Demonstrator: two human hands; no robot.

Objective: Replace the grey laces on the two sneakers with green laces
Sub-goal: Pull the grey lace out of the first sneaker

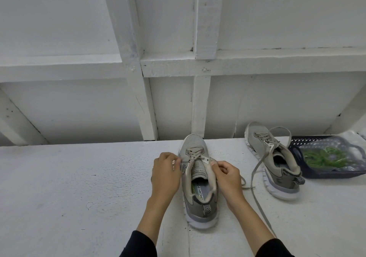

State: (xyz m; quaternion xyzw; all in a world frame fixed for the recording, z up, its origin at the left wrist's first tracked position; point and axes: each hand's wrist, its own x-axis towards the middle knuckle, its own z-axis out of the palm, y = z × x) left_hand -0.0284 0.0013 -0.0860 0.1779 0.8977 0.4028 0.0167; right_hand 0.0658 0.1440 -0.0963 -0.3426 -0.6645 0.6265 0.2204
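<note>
Two grey sneakers sit on the white table (79, 177). Near sneaker (199, 179) stands upright at centre, toe toward the wall, heel toward the person; its grey lace (195, 153) remains threaded through the forward eyelets, while the upper eyelets appear empty. Left hand (165, 172) is at the shoe's left side, fingers curled, thumb and forefinger pinched at the eyelet row; what they pinch appears to be a lace end, though it is too small to confirm. Right hand (227, 174) is at the right side of the collar, fingers curled inward, thumb and forefinger closed near the top right eyelet tab. Both forearms carry black sleeves.

Second sneaker (274, 158) lies to the right, well apart from the first, angled with its toe toward the wall. Its loosened lace (257, 179) loops above the tongue and trails down across the table past the right forearm.

Just beside that shoe's heel, on the far right, stands a dark plastic basket (297, 151) containing clear wrapping and the green laces (321, 157), coiled. White timber-framed wall (168, 66) behind.
</note>
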